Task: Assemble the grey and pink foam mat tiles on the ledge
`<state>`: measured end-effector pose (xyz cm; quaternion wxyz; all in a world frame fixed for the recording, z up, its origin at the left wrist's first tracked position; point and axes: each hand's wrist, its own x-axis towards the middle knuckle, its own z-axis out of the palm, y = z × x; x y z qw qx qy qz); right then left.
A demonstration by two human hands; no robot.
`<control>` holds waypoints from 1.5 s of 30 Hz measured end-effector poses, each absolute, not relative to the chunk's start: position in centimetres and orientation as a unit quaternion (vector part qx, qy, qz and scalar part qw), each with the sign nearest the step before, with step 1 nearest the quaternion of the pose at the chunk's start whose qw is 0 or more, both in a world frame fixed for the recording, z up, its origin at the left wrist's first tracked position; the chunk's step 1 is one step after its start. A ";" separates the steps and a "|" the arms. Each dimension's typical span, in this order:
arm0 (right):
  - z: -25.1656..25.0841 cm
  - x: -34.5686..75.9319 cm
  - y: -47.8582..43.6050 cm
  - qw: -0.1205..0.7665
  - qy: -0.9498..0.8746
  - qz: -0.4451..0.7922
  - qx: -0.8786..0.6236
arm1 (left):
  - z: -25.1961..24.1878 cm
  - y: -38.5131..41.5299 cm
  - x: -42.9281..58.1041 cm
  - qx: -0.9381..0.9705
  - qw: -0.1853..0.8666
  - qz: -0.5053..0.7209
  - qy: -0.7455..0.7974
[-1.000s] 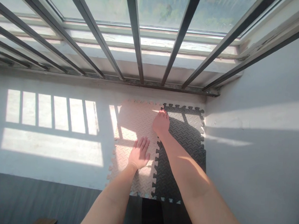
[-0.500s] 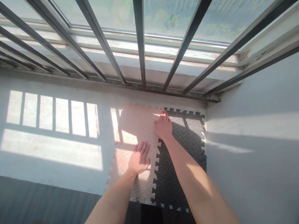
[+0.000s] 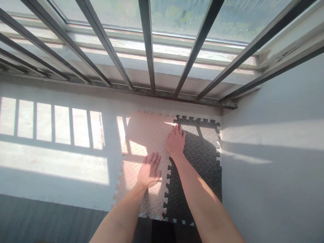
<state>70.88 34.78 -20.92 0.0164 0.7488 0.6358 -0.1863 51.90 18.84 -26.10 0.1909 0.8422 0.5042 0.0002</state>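
Note:
Pink foam puzzle mats (image 3: pixel 147 130) lie on the white ledge, joined along their right side to dark grey foam puzzle mats (image 3: pixel 201 152). My left hand (image 3: pixel 149 170) rests flat on the lower pink mat, its fingers spread. On the seam between pink and grey, near the far end, my right hand (image 3: pixel 176 141) presses down with its fingers stretched out. Its palm and forearm hide part of the seam and of the grey mat. Toothed edges show along the outer sides of the mats.
Dark metal bars (image 3: pixel 146 41) stand behind the mats, in front of a window (image 3: pixel 175 13). A white wall (image 3: pixel 279 171) rises close on the right. The white ledge (image 3: pixel 52 190) stretches left, with sunlit patches; a dark grey floor (image 3: pixel 43 216) lies below its front edge.
My right hand has slid a little toward me along the seam. My left hand stays on the pink mat. The view has shifted slightly.

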 end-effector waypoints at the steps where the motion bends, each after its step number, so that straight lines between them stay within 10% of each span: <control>1: -21.0 70.9 34.7 0.013 0.635 -0.184 0.750 | -26.2 18.8 51.9 0.842 0.192 0.003 0.504; 26: -21.7 72.6 40.6 0.039 0.712 -0.165 0.681 | -25.8 18.8 51.8 0.847 0.184 -0.009 0.499; 45: -21.7 69.9 22.5 0.040 0.648 -0.231 0.725 | -25.1 19.3 52.1 0.839 0.204 -0.025 0.503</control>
